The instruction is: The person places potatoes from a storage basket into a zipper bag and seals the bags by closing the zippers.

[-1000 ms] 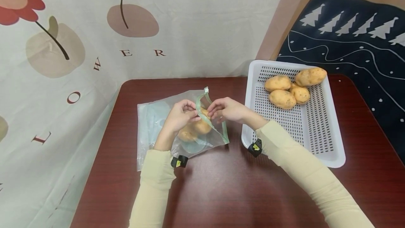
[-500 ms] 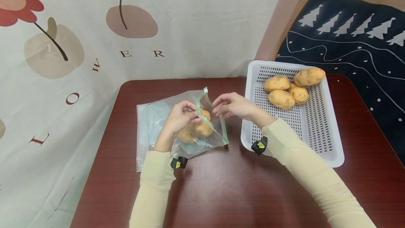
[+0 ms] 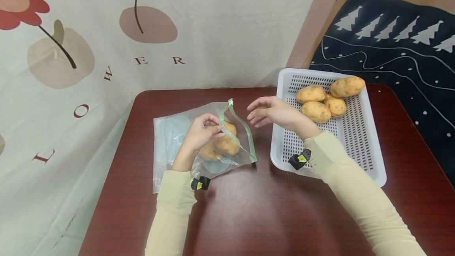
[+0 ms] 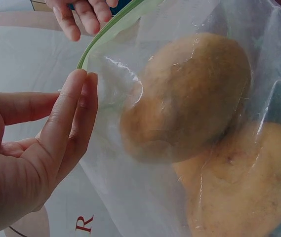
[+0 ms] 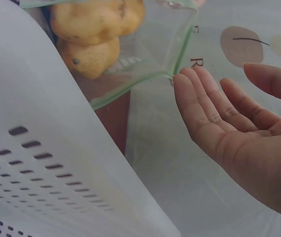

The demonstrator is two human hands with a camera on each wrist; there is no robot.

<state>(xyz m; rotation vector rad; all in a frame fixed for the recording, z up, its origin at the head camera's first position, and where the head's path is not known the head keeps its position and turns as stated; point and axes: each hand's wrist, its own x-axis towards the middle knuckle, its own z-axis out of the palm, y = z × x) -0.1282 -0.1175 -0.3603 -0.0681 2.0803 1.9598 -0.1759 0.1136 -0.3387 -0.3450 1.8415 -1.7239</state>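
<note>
A clear zip bag (image 3: 167, 141) with a green-edged mouth lies on the table, holding several potatoes (image 3: 227, 144). My left hand (image 3: 202, 131) pinches the near-left lip of its mouth between thumb and fingers; the left wrist view shows the fingertips at the green edge (image 4: 98, 35). The mouth gapes toward the right. My right hand (image 3: 271, 112) hovers between the bag and the basket's left rim, fingers spread and relaxed, holding nothing. In the right wrist view its fingertips (image 5: 182, 81) overlap the bag's corner.
A white perforated basket (image 3: 346, 149) stands on the right of the dark red table (image 3: 241, 216), with several potatoes (image 3: 316, 112) at its far end. A printed curtain (image 3: 220, 42) hangs behind the table, and a navy cloth with white trees (image 3: 398, 54) hangs at the right.
My right hand has left the bag's mouth and moved right and slightly away, up to the basket's edge. My left hand has kept its pinch on the bag's lip.
</note>
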